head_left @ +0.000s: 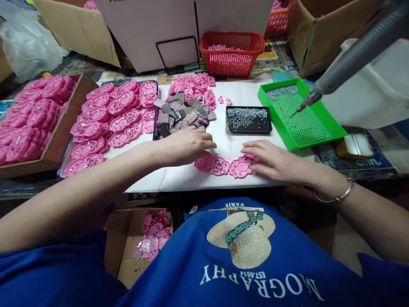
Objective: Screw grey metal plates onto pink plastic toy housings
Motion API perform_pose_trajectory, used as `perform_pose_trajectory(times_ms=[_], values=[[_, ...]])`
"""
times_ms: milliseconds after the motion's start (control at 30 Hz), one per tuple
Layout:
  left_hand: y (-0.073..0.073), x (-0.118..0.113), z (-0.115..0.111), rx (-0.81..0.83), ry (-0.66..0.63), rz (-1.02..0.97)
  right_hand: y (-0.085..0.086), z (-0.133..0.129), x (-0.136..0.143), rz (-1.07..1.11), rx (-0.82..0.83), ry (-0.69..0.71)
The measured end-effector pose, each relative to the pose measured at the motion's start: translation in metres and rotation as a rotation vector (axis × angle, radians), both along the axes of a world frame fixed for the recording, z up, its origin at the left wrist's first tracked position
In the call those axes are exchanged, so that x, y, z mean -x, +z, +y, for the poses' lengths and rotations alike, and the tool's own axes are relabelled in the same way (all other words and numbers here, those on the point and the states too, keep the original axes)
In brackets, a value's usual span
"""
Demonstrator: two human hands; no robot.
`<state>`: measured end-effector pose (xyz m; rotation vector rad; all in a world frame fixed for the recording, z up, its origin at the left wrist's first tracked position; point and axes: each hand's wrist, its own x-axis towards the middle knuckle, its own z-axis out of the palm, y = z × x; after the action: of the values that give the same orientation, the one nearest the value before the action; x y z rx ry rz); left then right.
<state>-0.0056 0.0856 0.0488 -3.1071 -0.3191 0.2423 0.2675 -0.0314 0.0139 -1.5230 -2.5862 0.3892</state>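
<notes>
a: how does the left hand (188,147) sit?
b: loosely curled, its fingers above the left pink plate (219,165); i can't tell whether it pinches anything. the right hand (273,162) is fairly wide, fingers over the outer end of the right pink plate (240,167).
a: and where are those plates?
b: side by side on the white sheet (179,181), at its near edge, ends nearly meeting between the hands.
a: heavy, would you say?
b: light, i'd judge. they look like stiff moulded plastic, a bit slick, not soft.
a: fragile?
b: the thin scalloped edges might chip under hard pressing. i'd take each by its outer rim, thumb against one side and fingers against the other, and keep off the small shiny bits on the face.
a: what's around them?
b: beyond them, the black tray (251,130) of small metal pieces. left of that, dark flat pieces (188,115) lie heaped in front of small pink parts (194,85). to the right sits the green tray (335,133), with the driver (348,64) hanging over it, tip down.
a: farther out?
b: the red basket (231,62) at the back, and a carton (68,128) of stacked pink plates at far left.
</notes>
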Motion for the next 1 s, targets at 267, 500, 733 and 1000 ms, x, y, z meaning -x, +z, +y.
perform_pose_trajectory(times_ms=[267,500,733,1000], values=[[-0.013,0.016,-0.017,0.136,0.077,-0.042,-0.015,-0.025,0.004,0.102,-0.184,0.023],[-0.017,-0.020,-0.015,0.063,-0.015,-0.113,-0.021,-0.047,0.005,-0.239,-0.378,-0.349],[-0.024,-0.070,-0.018,0.003,-0.176,-0.160,-0.022,-0.053,0.007,-0.301,-0.403,-0.532],[-0.025,-0.079,-0.022,-0.103,-0.128,-0.191,-0.026,-0.070,-0.005,-0.208,-0.431,-0.511]])
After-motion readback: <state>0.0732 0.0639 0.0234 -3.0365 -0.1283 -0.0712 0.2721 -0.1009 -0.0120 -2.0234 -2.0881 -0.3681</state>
